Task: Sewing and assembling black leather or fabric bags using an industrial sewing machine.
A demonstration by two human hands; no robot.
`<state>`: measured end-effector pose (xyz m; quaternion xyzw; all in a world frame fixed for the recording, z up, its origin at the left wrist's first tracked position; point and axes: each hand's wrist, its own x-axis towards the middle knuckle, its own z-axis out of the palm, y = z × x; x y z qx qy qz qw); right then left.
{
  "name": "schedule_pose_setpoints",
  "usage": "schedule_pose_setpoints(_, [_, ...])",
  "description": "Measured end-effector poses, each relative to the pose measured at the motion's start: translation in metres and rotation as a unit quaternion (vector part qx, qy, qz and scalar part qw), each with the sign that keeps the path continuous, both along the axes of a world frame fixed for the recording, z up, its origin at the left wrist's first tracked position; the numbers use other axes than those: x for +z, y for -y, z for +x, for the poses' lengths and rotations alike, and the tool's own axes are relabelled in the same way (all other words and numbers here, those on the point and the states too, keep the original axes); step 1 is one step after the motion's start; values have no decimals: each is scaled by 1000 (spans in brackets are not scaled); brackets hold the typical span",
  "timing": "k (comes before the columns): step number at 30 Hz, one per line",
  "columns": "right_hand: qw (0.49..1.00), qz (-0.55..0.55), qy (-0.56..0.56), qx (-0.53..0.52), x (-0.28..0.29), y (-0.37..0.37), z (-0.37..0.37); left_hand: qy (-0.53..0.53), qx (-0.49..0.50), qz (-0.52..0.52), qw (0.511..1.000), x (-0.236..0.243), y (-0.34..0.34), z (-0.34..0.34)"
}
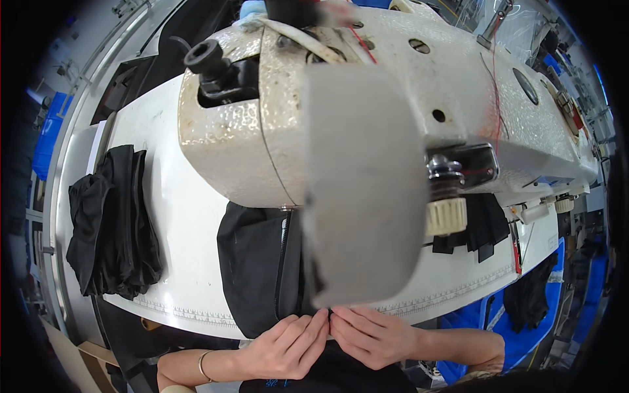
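Observation:
A piece of black fabric (pixel 252 268) with a zipper (pixel 282 262) down it lies on the white table, partly under the head of a sewing machine (pixel 229 147). At its near edge my left hand (pixel 291 344) is closed, fingertips pinching the fabric. My right hand (pixel 373 337) pinches right beside it, the fingertips of both hands almost touching. A blurred grey plate (pixel 367 183) in front of the machine hides the needle area and part of the fabric.
Folded black fabric (pixel 114 226) is piled at the table's left. To the right lie black pieces (pixel 481 226) and a thin red tool (pixel 517 252). A ruler strip (pixel 458 286) follows the near edge. A blue bin (pixel 557 262) with dark cloth sits lower right.

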<state>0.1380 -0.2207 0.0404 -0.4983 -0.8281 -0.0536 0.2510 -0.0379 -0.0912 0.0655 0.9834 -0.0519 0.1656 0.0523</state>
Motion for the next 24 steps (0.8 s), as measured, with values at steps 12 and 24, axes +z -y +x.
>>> schedule_pose_setpoints(12, [1000, -14, -1, 8, 6, 3, 2, -11, -11, -42, 999, -4, -1, -2])
schedule_pose_setpoints(24, [998, -27, 49, 4, 1, -38, 25, 5, -24, -73, 997, -10, -50, 29])
